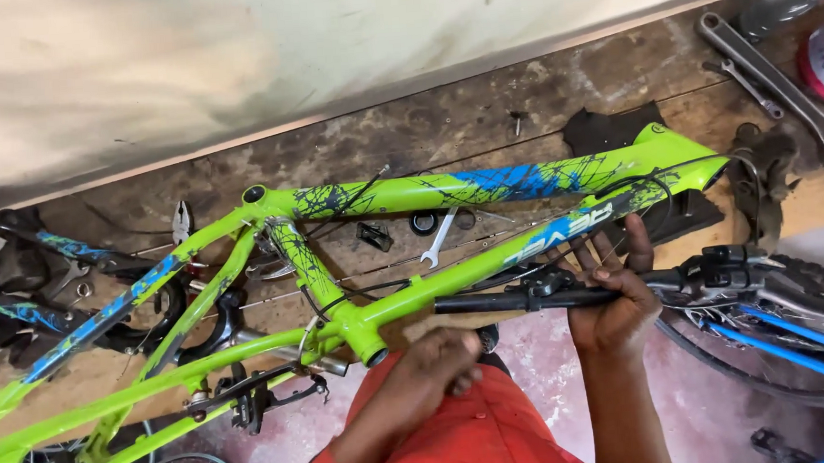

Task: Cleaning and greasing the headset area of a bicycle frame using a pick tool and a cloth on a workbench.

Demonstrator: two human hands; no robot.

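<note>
Two hands work beside a green frame (415,288): right hand (617,309) fingers clamped on a handlebar (521,300); left hand (444,358) fisted, holding unclear.

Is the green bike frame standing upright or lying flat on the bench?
Lying flat. The green bike frame rests on its side across the wooden bench, both main tubes showing.

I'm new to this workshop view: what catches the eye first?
A bright green bicycle frame with blue splashes lies across the wooden bench. The right hand grips a black handlebar beside it; the left hand rests closed near the frame's bottom.
</note>
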